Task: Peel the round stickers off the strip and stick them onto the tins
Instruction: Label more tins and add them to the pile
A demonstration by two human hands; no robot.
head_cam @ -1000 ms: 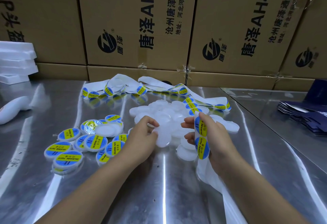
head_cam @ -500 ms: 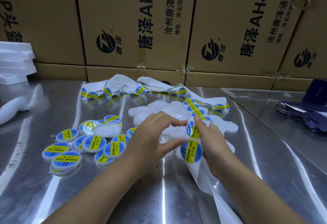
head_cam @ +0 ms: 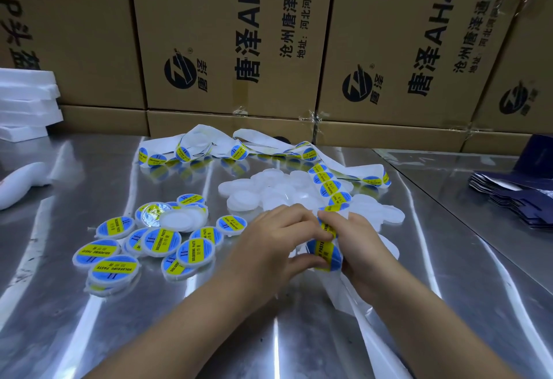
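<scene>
Fingers (head_cam: 294, 223) of the left hand (head_cam: 266, 247) pinch a round sticker (head_cam: 324, 254) at the near end of the strip (head_cam: 329, 185), which the right hand (head_cam: 363, 254) grips. Likely step: peeling or seating it, any tin hidden. Next calls for a bare tin (head_cam: 245, 199) from the far pile; labelled tins (head_cam: 161, 241) lie left on the counter (head_cam: 209, 333).

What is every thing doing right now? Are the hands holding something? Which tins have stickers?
left hand: fingers curled onto the sticker strip
right hand: gripping the sticker strip
sticker strip: trailing across the table, some stickers on it
labelled tins: stickers on, heaped on the left
plain tins: no stickers yet, piled up
cardboard boxes: closed, stacked behind
</scene>
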